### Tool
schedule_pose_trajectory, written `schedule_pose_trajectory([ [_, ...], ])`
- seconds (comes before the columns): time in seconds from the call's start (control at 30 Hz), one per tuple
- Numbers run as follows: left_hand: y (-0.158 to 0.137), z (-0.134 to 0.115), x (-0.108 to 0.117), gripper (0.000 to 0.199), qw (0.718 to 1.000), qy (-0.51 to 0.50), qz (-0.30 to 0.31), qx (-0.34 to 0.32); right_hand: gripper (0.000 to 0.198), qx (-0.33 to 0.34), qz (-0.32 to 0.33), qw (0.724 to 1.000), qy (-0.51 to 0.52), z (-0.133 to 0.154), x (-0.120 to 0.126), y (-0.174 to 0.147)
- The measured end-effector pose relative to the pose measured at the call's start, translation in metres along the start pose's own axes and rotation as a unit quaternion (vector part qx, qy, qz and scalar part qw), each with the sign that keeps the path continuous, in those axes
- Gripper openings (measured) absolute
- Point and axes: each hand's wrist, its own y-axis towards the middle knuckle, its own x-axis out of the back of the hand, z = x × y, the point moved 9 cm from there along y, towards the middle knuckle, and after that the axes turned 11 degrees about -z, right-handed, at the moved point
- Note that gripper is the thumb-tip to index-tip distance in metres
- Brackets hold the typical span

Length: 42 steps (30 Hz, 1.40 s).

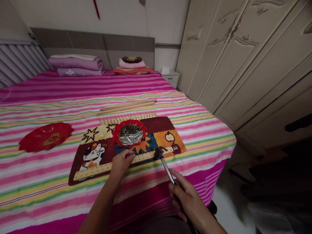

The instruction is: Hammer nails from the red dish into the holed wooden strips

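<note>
A light wooden strip [97,170] with rows of small holes lies across a patterned mat [168,125]; several nails stand upright in its right part. My left hand [122,162] rests at the strip's middle, thumb and fingers pinched together; what they hold, if anything, is too small to make out. My right hand [186,196] is wrapped round the handle of a hammer [168,169], whose dark head is over the strip's right part. Just beyond my left hand, a red scalloped dish [115,134] holds a heap of loose nails [131,134].
Behind the dish lies another wooden strip [103,122] bristling with upright nails, and beyond it several bare wooden strips [129,105]. A red plate [46,136] sits at left on the striped bed [48,172]. Folded bedding [78,63] lies by the headboard; a wardrobe [234,55] stands at right.
</note>
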Motion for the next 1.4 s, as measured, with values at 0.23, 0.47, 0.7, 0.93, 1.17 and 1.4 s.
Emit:
schedule_pose_trajectory([
  [0.23, -0.004, -0.009, 0.002, 0.017, 0.996, 0.046, -0.033, -0.07, 0.051, 0.013, 0.04, 0.998, -0.036, 0.014, -0.022, -0.002],
  [0.47, -0.004, -0.008, 0.001, 0.017, 0.996, 0.045, -0.027, -0.072, 0.047, 0.001, 0.061, 0.996, -0.066, 0.026, -0.056, 0.006],
  [0.7, -0.006, -0.011, 0.002, 0.015, 0.993, 0.073, -0.034, -0.089, 0.043, 0.016, 0.087, 0.993, -0.077, 0.025, -0.073, 0.018],
  [0.93, -0.006, -0.007, 0.0, 0.015, 0.996, 0.049, -0.013, -0.07, 0.047, 0.017, 0.05, 0.998, -0.047, 0.026, -0.048, 0.002],
  [1.17, 0.023, -0.028, 0.027, 0.024, 0.986, 0.113, -0.067, -0.105, 0.056, 0.018, -0.047, 0.999, 0.01, 0.016, 0.003, -0.004],
  [1.4, 0.065, -0.048, -0.004, 0.024, 0.927, 0.347, 0.017, -0.141, 0.057, 0.0, -0.071, 0.996, 0.046, 0.006, 0.014, 0.001],
])
